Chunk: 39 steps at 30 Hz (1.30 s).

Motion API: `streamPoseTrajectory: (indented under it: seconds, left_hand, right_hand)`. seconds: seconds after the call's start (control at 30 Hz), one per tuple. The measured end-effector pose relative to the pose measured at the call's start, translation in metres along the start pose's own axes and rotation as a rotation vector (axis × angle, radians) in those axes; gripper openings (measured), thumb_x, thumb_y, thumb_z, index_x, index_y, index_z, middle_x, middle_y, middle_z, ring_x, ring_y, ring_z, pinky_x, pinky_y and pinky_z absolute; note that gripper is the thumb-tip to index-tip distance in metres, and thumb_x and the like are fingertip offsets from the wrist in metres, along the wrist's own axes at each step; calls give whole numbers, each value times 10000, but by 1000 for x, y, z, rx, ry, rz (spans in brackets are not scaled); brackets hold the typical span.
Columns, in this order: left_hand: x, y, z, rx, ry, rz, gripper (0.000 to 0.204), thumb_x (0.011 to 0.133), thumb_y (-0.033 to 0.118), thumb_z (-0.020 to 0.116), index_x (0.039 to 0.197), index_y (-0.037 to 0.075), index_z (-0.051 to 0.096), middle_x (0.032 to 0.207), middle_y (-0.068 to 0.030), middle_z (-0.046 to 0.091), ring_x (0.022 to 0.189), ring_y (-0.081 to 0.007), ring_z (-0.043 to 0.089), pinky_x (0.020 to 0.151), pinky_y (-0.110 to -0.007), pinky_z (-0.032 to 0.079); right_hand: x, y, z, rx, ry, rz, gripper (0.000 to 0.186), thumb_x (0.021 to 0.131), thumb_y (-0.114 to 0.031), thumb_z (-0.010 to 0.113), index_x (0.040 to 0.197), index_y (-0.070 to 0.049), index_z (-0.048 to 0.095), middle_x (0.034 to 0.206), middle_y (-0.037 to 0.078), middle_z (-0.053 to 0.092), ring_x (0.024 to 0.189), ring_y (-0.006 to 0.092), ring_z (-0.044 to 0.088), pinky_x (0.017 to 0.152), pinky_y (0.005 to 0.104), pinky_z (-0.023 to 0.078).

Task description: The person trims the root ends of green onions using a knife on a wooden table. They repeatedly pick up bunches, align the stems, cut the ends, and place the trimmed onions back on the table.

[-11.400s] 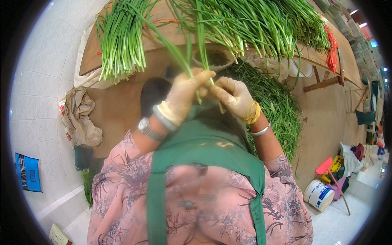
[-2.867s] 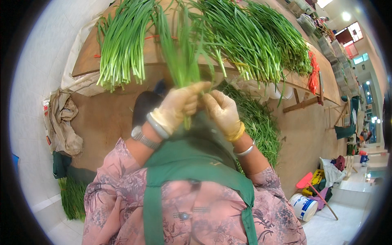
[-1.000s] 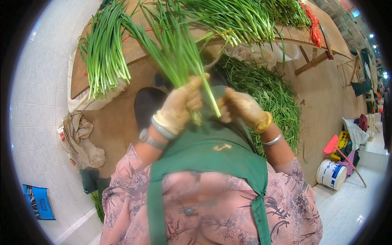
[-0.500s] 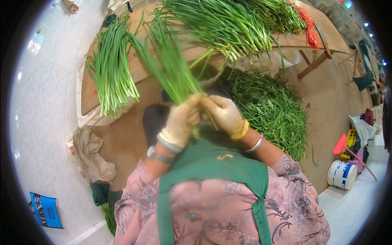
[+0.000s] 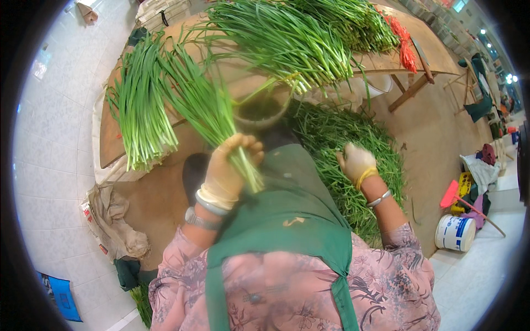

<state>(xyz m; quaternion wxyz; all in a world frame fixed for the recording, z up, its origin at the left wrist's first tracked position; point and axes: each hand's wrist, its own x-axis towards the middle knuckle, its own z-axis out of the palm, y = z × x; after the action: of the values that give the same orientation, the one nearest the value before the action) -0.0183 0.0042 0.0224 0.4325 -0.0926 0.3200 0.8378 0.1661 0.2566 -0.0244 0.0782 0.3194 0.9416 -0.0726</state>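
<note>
we are grasping the bunch (image 5: 208, 118) above the apron (image 5: 276, 220) with our left hand (image 5: 225, 168), fingers (image 5: 251, 144) ideally snug, never crushing, while our right hand (image 5: 359, 161), its grip unclear, is hovering over the heap (image 5: 342, 126).

Bright, even light, faint glare on tiled wall (image 5: 55, 160), small lamps (image 5: 509, 79) upper right, black-rimmed fisheye curvature.
</note>
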Motion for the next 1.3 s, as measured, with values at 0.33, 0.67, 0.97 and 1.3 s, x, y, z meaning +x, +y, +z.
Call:
streamPoseTrajectory:
  seconds: [0.33, 0.67, 0.97, 1.3]
  left_hand:
    - [-22, 64, 13, -282, -633, -231, 305, 1070, 173, 399, 1175, -66, 556, 621, 36, 294, 476, -76, 328, 440, -235, 320]
    - [-13, 64, 13, -222, -564, -79, 392, 1089, 203, 360, 1344, -56, 507, 581, 43, 276, 438, -71, 260, 418, -240, 284]
    - [-13, 9, 11, 187, -209, -137, 347, 1054, 172, 469, 1332, -31, 511, 579, 74, 242, 429, -42, 239, 388, -214, 219]
    - [-6, -6, 30, 499, -100, -80, 171, 1016, 239, 572, 929, 92, 574, 601, 67, 317, 441, -44, 274, 408, -219, 223]
  right_hand:
    - [110, -101, -110, 297, 133, -416, 383, 959, -367, 557, 878, -27, 715, 919, 212, 716, 837, 374, 693, 796, 459, 539]
    - [55, -79, -148, 1122, -58, -321, 427, 931, -441, 604, 886, -36, 733, 661, 44, 646, 534, 90, 545, 489, 254, 427]
    - [-38, -99, -51, 1568, -447, -328, 341, 1042, -285, 490, 875, -27, 639, 682, 7, 593, 526, 75, 508, 489, 224, 412]
    - [-34, -94, -35, 838, -43, -545, 276, 918, -289, 597, 817, -35, 639, 782, 224, 630, 736, 426, 616, 662, 481, 495]
